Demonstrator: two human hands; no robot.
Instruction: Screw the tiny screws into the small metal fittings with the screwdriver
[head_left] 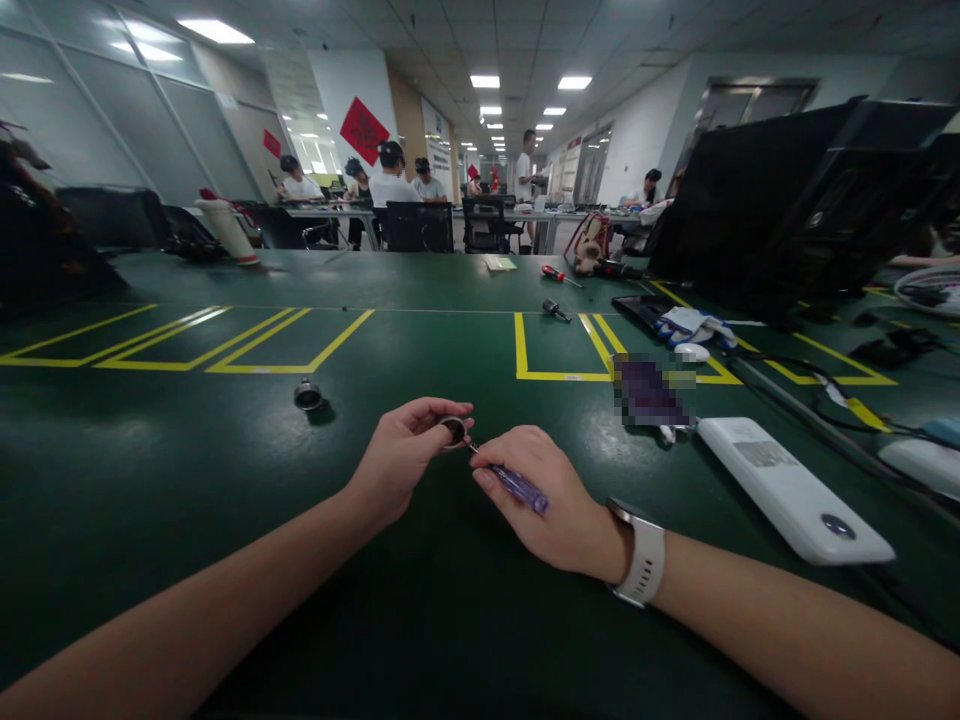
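Observation:
My left hand (401, 445) is closed around a small round metal part (454, 432) with a dark, hollow middle. A screwdriver with a clear purple handle (519, 487) is in my right hand (536, 490), pinched near the base of its thin shaft. Its tip meets the side of the round part, though the exact contact is too small to tell. To the left on the green table (247, 440) sits a dark round metal piece (307, 395), apart from both hands.
At the right lie a white power bank (795, 490), a blurred-out phone (649, 390), cables and a blue-and-white glove (694, 328). A red-handled screwdriver (555, 273) and a dark metal fitting (555, 310) are farther back. A white bottle (229, 230) stands at left. A black monitor (787, 200) rises at right.

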